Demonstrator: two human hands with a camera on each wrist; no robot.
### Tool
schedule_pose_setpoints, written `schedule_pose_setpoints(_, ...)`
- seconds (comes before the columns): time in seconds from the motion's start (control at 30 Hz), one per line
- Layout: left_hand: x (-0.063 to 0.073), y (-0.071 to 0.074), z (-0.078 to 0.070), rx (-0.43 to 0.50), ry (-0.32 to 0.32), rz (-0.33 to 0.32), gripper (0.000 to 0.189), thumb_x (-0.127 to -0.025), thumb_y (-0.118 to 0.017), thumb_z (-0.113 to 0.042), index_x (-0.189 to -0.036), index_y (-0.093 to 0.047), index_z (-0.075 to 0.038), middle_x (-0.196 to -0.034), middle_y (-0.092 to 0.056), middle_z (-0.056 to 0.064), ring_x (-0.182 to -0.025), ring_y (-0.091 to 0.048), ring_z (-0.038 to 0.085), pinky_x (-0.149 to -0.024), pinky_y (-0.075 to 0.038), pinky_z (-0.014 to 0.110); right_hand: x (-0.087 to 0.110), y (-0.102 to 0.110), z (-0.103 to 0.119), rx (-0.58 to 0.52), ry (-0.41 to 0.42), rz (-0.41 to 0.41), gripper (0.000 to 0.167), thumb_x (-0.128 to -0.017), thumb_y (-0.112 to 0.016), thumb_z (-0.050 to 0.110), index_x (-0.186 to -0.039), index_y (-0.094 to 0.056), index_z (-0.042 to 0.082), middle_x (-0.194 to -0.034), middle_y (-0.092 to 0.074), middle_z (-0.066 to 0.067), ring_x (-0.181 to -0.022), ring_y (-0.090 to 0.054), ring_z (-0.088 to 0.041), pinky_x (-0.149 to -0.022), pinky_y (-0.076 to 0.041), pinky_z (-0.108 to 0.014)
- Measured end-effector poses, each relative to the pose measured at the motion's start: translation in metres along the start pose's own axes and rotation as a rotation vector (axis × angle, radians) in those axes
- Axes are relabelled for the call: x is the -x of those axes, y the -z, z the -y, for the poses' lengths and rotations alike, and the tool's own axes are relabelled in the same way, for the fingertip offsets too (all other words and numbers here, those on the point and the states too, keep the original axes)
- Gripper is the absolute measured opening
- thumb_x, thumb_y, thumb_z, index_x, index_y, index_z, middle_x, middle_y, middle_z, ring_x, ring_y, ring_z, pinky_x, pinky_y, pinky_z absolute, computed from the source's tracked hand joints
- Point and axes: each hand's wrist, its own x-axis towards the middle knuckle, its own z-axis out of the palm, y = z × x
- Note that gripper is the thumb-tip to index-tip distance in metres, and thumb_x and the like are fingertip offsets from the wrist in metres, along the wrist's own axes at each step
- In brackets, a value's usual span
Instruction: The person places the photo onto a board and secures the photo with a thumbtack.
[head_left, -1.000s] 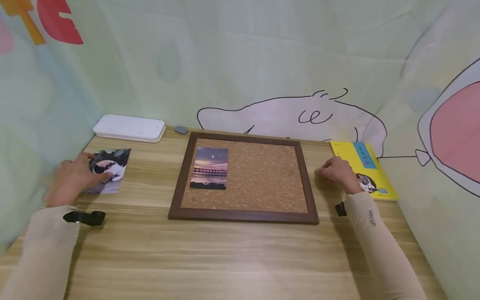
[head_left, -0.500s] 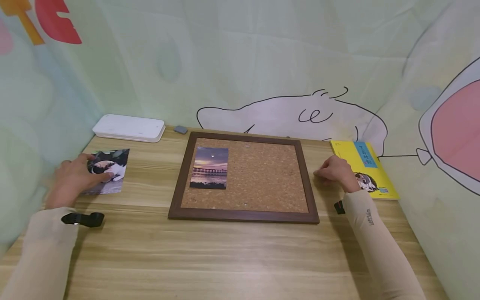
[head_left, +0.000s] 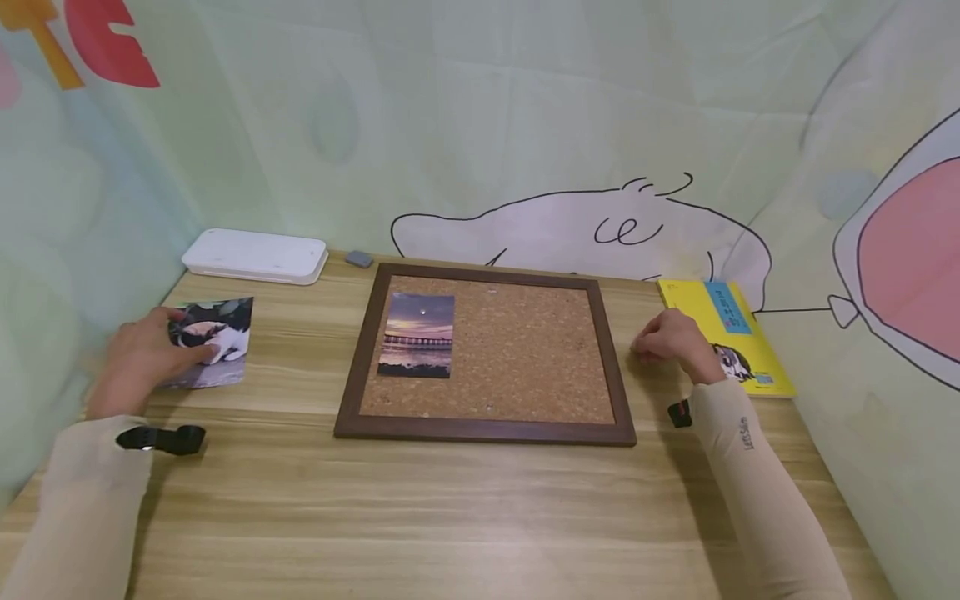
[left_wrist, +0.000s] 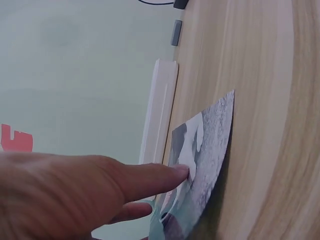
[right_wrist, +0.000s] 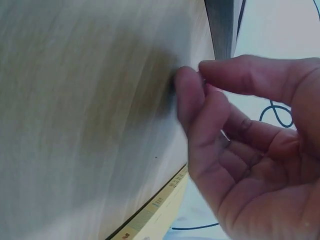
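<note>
On the left, my left hand (head_left: 141,357) holds a glossy photo (head_left: 228,342) of a black-and-white animal by its left side. The thumb lies across its face, and the print bows above the table in the left wrist view. A brown-framed corkboard (head_left: 536,358) lies between the hands, with a sunset pier photo (head_left: 417,346) on its left half, a small pin (head_left: 422,312) near that photo's top. Beyond the board's right edge, my right hand (head_left: 671,342) pinches low over the table. In the right wrist view, a tiny dark bit (right_wrist: 204,80) shows between thumb and fingertips, mostly hidden.
A white flat case (head_left: 255,256) and a small grey block (head_left: 359,259) stand along the back edge. Right of my right hand lies a yellow book (head_left: 738,342). A printed cloth wall (head_left: 525,125) closes off the back and sides of the wooden table (head_left: 450,508).
My left hand has drawn the animal photo slightly to the left. The right hand keeps its pinch in nearly the same spot; the corkboard stays put.
</note>
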Motion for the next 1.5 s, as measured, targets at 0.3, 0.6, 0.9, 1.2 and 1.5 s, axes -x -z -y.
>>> schedule_pose_setpoints(0.3,-0.001,-0.001,0.007,0.098,-0.010,-0.075,0.064,-0.100,-0.068,-0.024,-0.150,-0.044,0.007,-0.127,-0.051,0.045,-0.104,-0.052,0.054,-0.077,-0.048,0.054,0.002,-0.004,0.000,-0.069,0.053,0.035,0.031,-0.099,-0.068,0.011,-0.128,-0.074,0.000,-0.128,-0.072,-0.021,-0.109,-0.062,-0.030,-0.098,-0.050,-0.039)
schedule_pose_setpoints(0.6,0.005,0.006,-0.006,0.248,-0.006,-0.086,0.062,-0.106,-0.063,-0.025,-0.158,-0.043,0.001,-0.143,-0.045,0.043,-0.119,-0.047,0.053,-0.073,-0.038,0.034,0.002,-0.006,-0.003,-0.089,0.148,0.027,0.021,-0.101,-0.068,0.010,-0.118,-0.076,0.000,-0.114,-0.074,-0.016,-0.106,-0.058,-0.029,-0.096,-0.046,-0.039)
schedule_pose_setpoints(0.9,0.007,0.005,-0.037,0.399,-0.022,-0.138,0.058,-0.107,-0.064,-0.032,-0.159,-0.048,-0.013,-0.143,-0.052,0.026,-0.117,-0.052,0.035,-0.072,-0.041,0.027,0.004,-0.006,-0.001,-0.146,0.151,-0.106,0.027,-0.106,-0.067,0.015,-0.128,-0.073,0.001,-0.121,-0.073,-0.021,-0.102,-0.067,-0.029,-0.088,-0.056,-0.030)
schedule_pose_setpoints(1.2,0.006,-0.002,-0.088,0.484,-0.118,-0.158,0.050,-0.104,-0.070,-0.030,-0.149,-0.062,-0.008,-0.130,-0.053,0.006,-0.085,-0.052,-0.004,-0.066,-0.047,0.017,0.006,-0.002,0.010,-0.228,0.170,-0.230,0.025,-0.107,-0.067,0.017,-0.125,-0.074,0.001,-0.115,-0.077,-0.022,-0.096,-0.071,-0.029,-0.086,-0.060,-0.034)
schedule_pose_setpoints(1.5,0.001,-0.016,-0.144,0.565,-0.219,-0.046,0.052,-0.103,-0.071,-0.019,-0.152,-0.060,-0.009,-0.140,-0.061,0.026,-0.077,-0.060,-0.010,-0.070,-0.057,0.015,0.012,-0.001,0.022,-0.278,0.204,-0.247,0.027,-0.108,-0.066,0.017,-0.130,-0.073,0.002,-0.125,-0.074,-0.024,-0.106,-0.072,-0.036,-0.092,-0.061,-0.035)
